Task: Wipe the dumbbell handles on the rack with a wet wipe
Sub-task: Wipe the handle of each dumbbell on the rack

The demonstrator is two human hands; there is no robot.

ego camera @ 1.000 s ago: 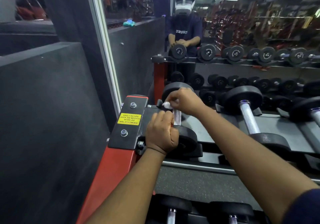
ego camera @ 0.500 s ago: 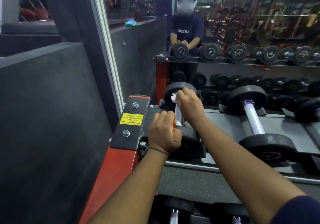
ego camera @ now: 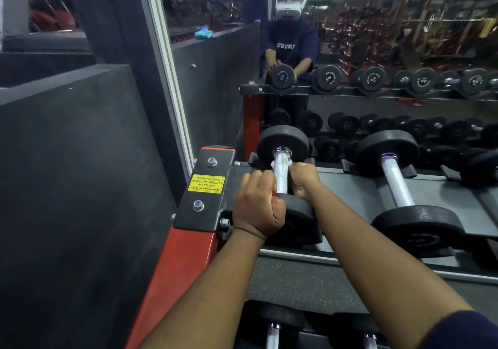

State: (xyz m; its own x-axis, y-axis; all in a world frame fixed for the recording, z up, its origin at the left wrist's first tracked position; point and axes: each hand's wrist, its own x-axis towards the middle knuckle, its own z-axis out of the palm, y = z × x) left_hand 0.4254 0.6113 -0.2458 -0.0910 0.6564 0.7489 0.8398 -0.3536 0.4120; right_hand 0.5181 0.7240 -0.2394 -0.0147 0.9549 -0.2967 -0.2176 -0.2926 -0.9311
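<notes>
1. Behind the weights, a mirror (ego camera: 377, 38) is seen, in which a person in a headset and rows of dumbbells are reflected.
2. Most of the lower view is taken up by the rack (ego camera: 350, 195), which is built of a red frame and a grey sloped shelf.
3. At the rack's left end a dumbbell (ego camera: 283, 143) is laid on the top shelf, with its chrome handle (ego camera: 280, 178) pointed away from the camera. A second dumbbell (ego camera: 397, 181) is laid to its right, well apart.
4. The left hand (ego camera: 256, 211) is curled into a fist against the near end of the handle, beside the near weight head. What it grips cannot be told.
5. The right hand (ego camera: 305, 181) is wrapped round the handle from the right.
6. The white wipe (ego camera: 275, 164) is pressed against the handle under the right hand's fingers, and its edges are shown on both sides of the bar, just short of the far head.
7. A yellow label (ego camera: 207, 184) is fixed to the black end plate, left of the left hand.
</notes>
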